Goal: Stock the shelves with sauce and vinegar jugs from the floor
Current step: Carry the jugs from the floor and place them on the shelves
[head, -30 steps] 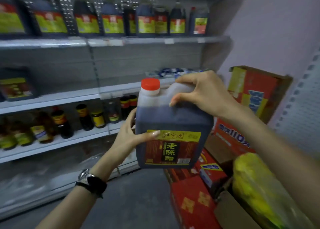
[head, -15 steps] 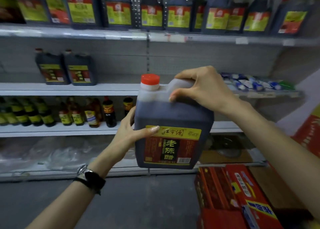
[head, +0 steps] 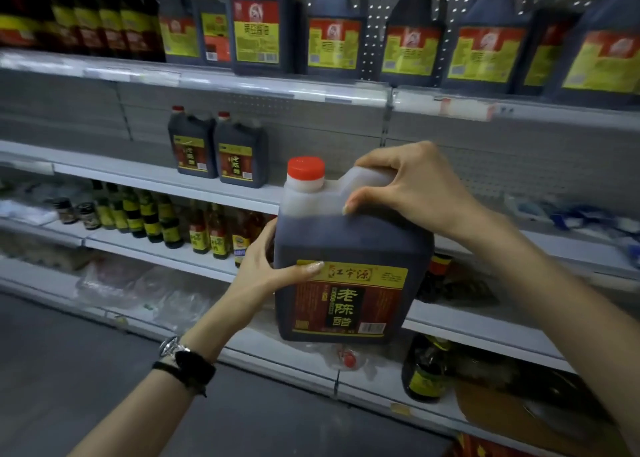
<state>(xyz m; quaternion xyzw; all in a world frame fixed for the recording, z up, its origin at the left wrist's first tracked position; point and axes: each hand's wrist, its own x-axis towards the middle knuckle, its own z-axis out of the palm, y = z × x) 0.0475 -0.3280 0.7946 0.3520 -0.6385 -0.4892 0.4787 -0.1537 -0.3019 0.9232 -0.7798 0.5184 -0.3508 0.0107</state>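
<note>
A dark vinegar jug (head: 349, 249) with a red cap and a yellow-and-brown label hangs upright in front of the shelving, held in both hands. My right hand (head: 412, 186) grips the handle at its top. My left hand (head: 266, 269) holds its left side, thumb lying across the label's top edge. Two matching vinegar jugs (head: 218, 148) stand side by side on the second shelf (head: 138, 174), up and to the left of the held jug. Several large sauce jugs (head: 332, 41) with yellow-and-red labels line the top shelf.
Small sauce bottles (head: 166, 224) fill the third shelf at left. The second shelf is bare right of the two jugs; packets (head: 571, 214) lie at its far right. A dark bottle (head: 426, 370) and plastic bags (head: 138, 290) sit on the bottom shelf. Grey floor lies lower left.
My view has swung left and closer to the shelves; the red cartons on the right have almost left the frame. The jug stays in both hands and now sits nearer the second shelf.
</note>
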